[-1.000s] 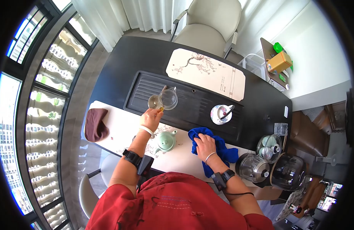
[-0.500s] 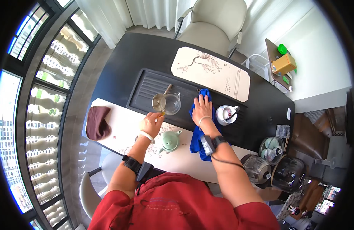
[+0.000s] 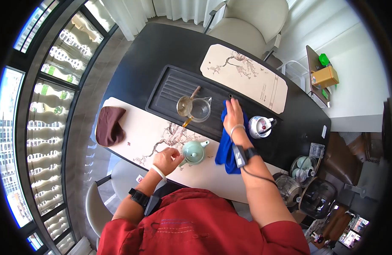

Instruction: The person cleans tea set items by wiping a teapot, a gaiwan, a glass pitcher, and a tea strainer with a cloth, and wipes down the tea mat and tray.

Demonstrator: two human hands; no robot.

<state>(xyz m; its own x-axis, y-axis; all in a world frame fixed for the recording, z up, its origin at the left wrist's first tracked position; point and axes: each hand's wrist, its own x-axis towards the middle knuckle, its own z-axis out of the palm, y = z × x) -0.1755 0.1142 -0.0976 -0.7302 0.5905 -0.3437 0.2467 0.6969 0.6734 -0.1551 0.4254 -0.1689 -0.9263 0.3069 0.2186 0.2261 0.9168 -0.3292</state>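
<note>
My left hand (image 3: 167,160) has its fingers curled at the handle of a pale green teapot (image 3: 193,153), which stands upright on the light runner. My right hand (image 3: 234,117) rests over a crumpled blue cloth (image 3: 227,148), fingers stretched out and partly hiding it. To the right of that hand is a white patterned pot (image 3: 259,127) with a dark handle. On the black tea tray (image 3: 164,91) sits a glass pitcher (image 3: 202,109), and a round strainer (image 3: 184,106) with a wooden handle overlaps its left side.
A folded brown cloth (image 3: 109,126) lies on the left end of the runner (image 3: 138,127). Across the table is another blossom-printed mat (image 3: 242,74). Several glass vessels, including a dark-based one (image 3: 318,196), stand at the right. A chair (image 3: 249,25) faces the far edge.
My left hand has left the strainer's amber-coloured end and come down to the green teapot's handle. My right hand's fingers are closer together over the blue cloth. The view has shifted slightly.
</note>
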